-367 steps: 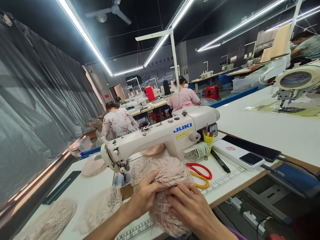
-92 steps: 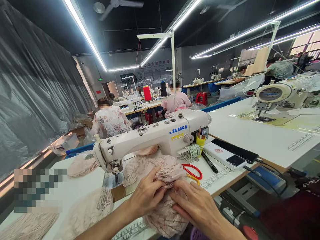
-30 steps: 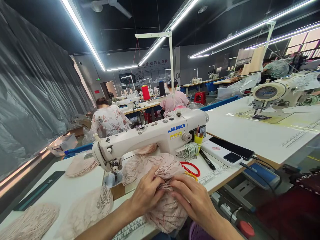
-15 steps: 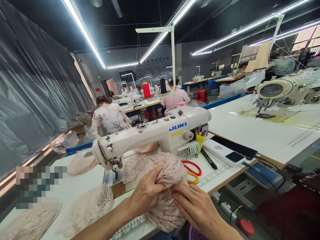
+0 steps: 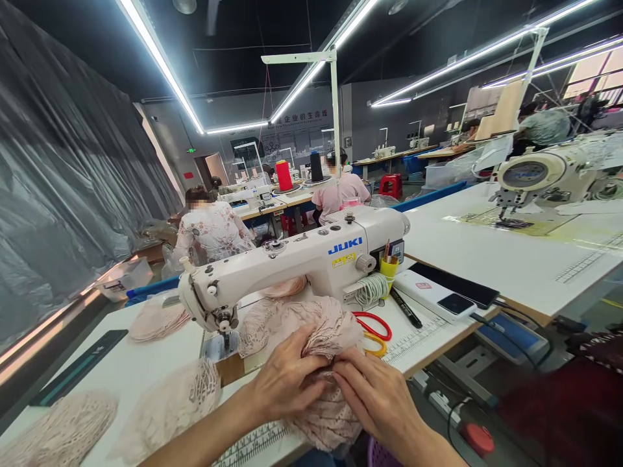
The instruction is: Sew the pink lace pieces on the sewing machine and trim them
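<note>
A bunched bundle of pale pink lace fabric (image 5: 326,324) lies at the table's front edge, right of the needle of a white JUKI sewing machine (image 5: 292,259). My left hand (image 5: 287,376) is closed on the bundle from the left, its fingers curled into the folds. From the right, my right hand (image 5: 372,392) pinches the same fabric, fingertips close to the left hand's. Part of the bundle hangs below both hands. Some fingertips are hidden in the cloth. Scissors with red and orange handles (image 5: 374,326) lie just beyond the right hand.
Stacks of pink lace pieces (image 5: 168,412) lie on the left, near a dark ruler (image 5: 80,366). A black marker (image 5: 406,308), a yellow pen cup (image 5: 388,267) and a white power bank (image 5: 433,295) sit to the right. Another sewing machine (image 5: 540,175) stands farther right. Co-workers sit ahead.
My right hand has shifted slightly up and left, closer to my left hand. The left fingers have moved a little on the fabric. The bundle stays in about the same place.
</note>
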`<state>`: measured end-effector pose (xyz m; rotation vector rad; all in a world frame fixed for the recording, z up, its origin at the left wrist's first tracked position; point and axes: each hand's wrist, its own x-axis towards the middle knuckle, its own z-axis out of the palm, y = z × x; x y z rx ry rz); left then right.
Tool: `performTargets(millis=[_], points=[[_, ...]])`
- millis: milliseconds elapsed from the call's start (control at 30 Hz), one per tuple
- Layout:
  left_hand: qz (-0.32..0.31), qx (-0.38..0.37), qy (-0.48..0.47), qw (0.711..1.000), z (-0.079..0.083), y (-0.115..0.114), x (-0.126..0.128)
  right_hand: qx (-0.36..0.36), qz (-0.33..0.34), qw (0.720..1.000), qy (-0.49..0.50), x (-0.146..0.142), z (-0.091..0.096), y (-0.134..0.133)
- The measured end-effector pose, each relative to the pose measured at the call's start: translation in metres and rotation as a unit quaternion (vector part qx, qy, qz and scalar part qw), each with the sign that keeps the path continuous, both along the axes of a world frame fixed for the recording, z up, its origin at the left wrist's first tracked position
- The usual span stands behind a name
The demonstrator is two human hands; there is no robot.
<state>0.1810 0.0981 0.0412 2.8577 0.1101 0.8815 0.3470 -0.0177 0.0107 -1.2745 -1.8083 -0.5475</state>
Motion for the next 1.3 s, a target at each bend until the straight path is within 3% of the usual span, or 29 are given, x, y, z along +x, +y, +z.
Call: performTargets(millis=[167,367,733,1033,1133,1300], points=[[0.008,-0.002,-0.031,0.999,-0.006,0.006,0.003,-0.003,0.020,0.999,-0.047,0.007,0.001,-0.009],[0.003,-0.042,-0.021,0.999,-0.001,0.006,0.004,-0.030,0.012,0.994,-0.108,0.004,-0.003,-0.007],[0.006,-0.048,-0.006,0.999,0.007,0.004,0.001,-0.043,-0.013,0.998,-0.038,0.000,-0.003,0.000],[0.015,0.025,0.005,1.000,0.000,0.009,-0.001,-0.019,-0.020,1.000,-0.010,-0.002,0.000,0.000],[0.013,0.025,-0.019,0.999,-0.003,0.009,0.000,-0.008,0.002,1.000,-0.018,-0.001,0.000,-0.010],[0.013,0.014,-0.022,1.000,-0.001,0.008,0.001,-0.049,0.041,0.996,-0.067,0.000,-0.007,-0.022]])
